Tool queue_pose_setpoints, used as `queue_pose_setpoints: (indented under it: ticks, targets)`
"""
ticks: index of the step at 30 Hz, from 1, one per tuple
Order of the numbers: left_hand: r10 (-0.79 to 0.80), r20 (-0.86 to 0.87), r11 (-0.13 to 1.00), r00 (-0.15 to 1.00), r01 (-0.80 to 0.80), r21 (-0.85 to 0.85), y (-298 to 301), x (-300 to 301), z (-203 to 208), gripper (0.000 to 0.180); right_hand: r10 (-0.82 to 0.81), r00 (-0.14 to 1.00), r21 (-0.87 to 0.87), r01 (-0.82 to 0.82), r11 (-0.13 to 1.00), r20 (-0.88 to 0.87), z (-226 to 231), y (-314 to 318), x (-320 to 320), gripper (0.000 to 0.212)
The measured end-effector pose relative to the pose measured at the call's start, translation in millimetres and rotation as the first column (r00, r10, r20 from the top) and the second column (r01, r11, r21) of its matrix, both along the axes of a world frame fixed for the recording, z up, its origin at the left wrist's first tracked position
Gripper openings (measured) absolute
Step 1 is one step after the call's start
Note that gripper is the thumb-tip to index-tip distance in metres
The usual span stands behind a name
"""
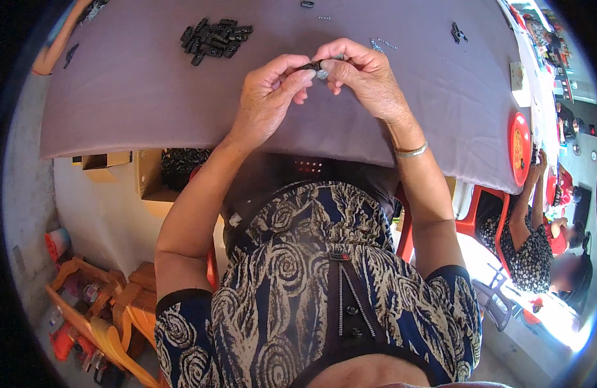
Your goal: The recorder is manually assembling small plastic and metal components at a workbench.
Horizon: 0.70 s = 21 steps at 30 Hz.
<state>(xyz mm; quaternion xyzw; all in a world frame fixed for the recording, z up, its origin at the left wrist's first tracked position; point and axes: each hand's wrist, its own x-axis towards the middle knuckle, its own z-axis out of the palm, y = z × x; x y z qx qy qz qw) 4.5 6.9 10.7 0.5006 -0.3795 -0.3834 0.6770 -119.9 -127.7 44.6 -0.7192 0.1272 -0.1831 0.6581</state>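
Over the table, my left hand [272,94] pinches one end of a small black plastic part [309,66] between thumb and fingers. My right hand [363,74] closes on the other end, its thumb pressed to the part. Small grey pieces [322,74] show under the right thumb and fingers; their exact kind is too small to tell. Just beyond the right hand lie thin silvery strips that look like springs [376,45]. A heap of similar black parts [215,39] sits beyond my left hand.
The table has a mauve cloth [453,103]. At its far right are a few black pieces [458,32]; a red round tray [519,149] stands at the right edge. Open cardboard boxes [149,174] are underneath. Another person's arm [55,45] rests at far left; more people sit at right.
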Motion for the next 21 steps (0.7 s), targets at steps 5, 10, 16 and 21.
queue_pose_setpoints:
  ticks: [5,10,16,21]
  targets:
    - [-0.002,0.053,1.0,0.999,0.001,0.03,1.2,0.1,3.2,0.02,-0.039,0.999,-0.018,0.039,0.999,0.003,1.5,3.1,-1.2,0.01]
    - [0.001,0.061,0.999,0.998,-0.004,0.049,1.6,-0.6,3.5,0.022,-0.023,0.999,-0.01,0.023,1.0,0.022,-1.1,2.2,-2.0,0.007]
    - [-0.007,0.101,0.998,0.995,0.001,0.055,2.2,-2.6,3.5,0.021,-0.034,0.999,-0.06,0.031,0.998,-0.042,1.2,2.0,-4.1,0.005]
    - [-0.013,0.107,0.999,0.994,0.01,0.032,2.1,-3.8,3.1,0.021,-0.028,0.997,-0.137,0.018,0.99,-0.073,3.9,0.8,-5.2,0.003]
